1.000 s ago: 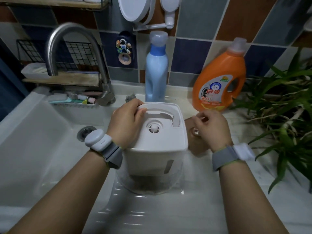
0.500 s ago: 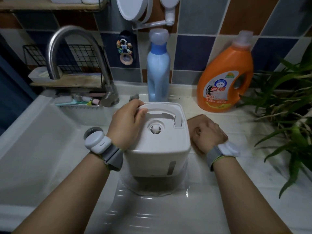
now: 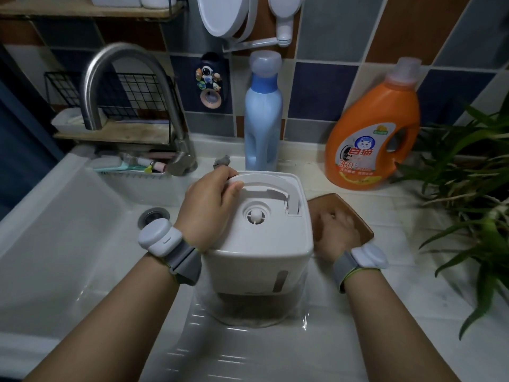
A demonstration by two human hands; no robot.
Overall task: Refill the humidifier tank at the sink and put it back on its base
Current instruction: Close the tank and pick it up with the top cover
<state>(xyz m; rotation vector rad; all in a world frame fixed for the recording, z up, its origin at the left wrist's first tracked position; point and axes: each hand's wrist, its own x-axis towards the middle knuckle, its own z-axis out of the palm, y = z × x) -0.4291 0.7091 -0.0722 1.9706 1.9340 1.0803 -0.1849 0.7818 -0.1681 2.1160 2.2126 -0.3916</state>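
Nearest the camera, two bare forearms reach forward over the pale desk [image 3: 413, 312], each wrist wearing a grey band with a white pod. Between them stands the humidifier tank [image 3: 261, 244], upside down on the ridged draining part of the desk just right of the sink [image 3: 55, 244], its white underside facing up and its clear lower part touching the wet surface. The left hand [image 3: 209, 208] rests on the tank's top left edge, its grip closed on the curved white handle [image 3: 264, 187], thumb on top and fingers hooked over the far rim. A small round valve [image 3: 255, 216] sits in the middle of the white face. The tank hides part of the right hand [image 3: 334, 232], which lies just beside the tank's right wall on a brown wooden board [image 3: 355, 216]; it is blurred, its fingers curled down, and I cannot tell whether that grip has hold of anything.

Left of the tank, the sink's drain [image 3: 154, 216] shows beyond the left wrist. Farther back, a tray of toothbrushes [image 3: 132, 166] sits at the foot of the steel tap [image 3: 124, 86], whose spout arches over the sink. Behind the tank a tall blue bottle [image 3: 263, 117] stands on the back ledge, with an orange detergent jug [image 3: 374, 133] to its right. Green plant leaves [image 3: 473, 188] crowd in from the right edge. On the tiled wall hang a wire rack [image 3: 110, 106], a small astronaut ornament [image 3: 209, 81] and a white round mirror [image 3: 223, 15].
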